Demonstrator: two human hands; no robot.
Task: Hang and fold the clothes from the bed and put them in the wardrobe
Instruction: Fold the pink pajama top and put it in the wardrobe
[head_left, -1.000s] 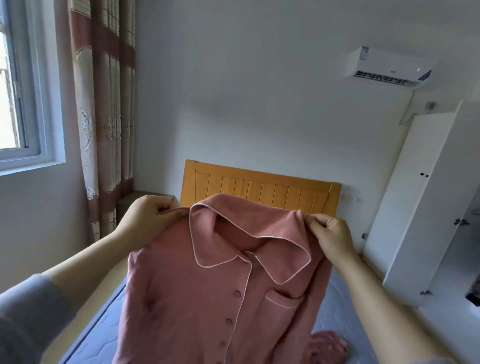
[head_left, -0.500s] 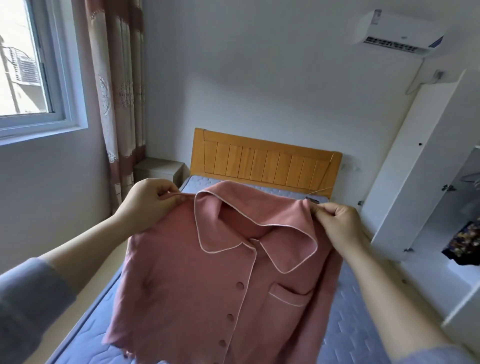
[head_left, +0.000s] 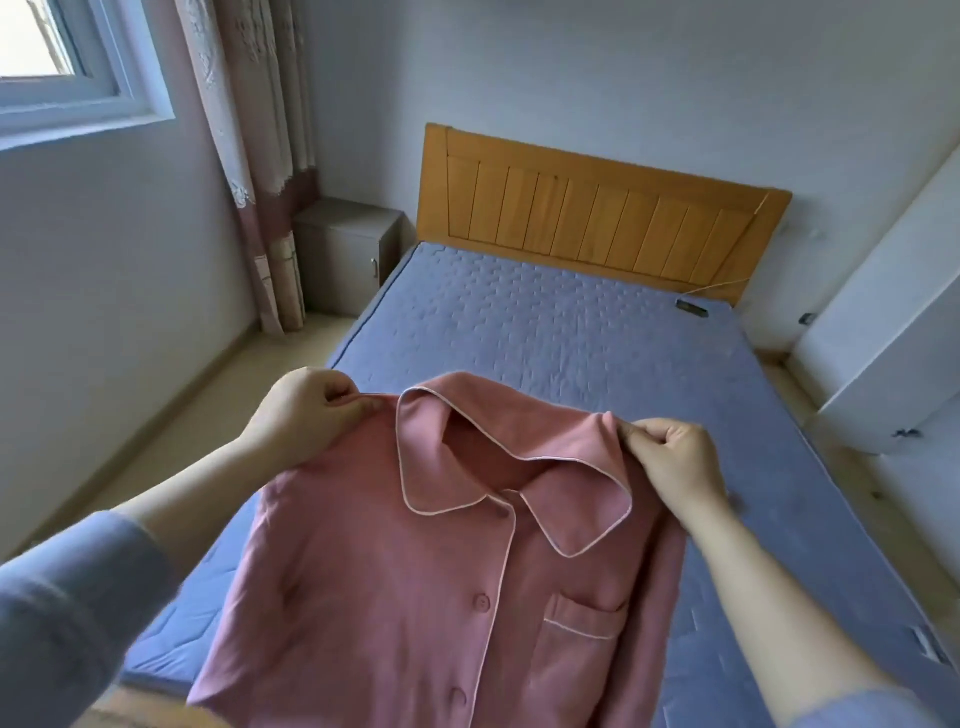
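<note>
A pink pyjama shirt (head_left: 395, 597) with white piping, buttons and a chest pocket hangs in front of me over the near end of the bed (head_left: 545, 332). My left hand (head_left: 306, 410) pinches its left shoulder and my right hand (head_left: 675, 457) pinches its right shoulder, holding it up with the collar facing me. The shirt's lower part runs out of the bottom of the view. The bed has a blue quilted cover and a wooden headboard (head_left: 597, 208).
A white wardrobe door (head_left: 893, 312) stands at the right edge beside the bed. A grey bedside cabinet (head_left: 348, 249) and a patterned curtain (head_left: 254, 156) fill the far left corner under the window (head_left: 57, 57). A small dark object (head_left: 692, 308) lies near the headboard.
The view has tilted down, so the whole bed now shows. Both hands have lowered the shirt toward the mattress, still holding its shoulders.
</note>
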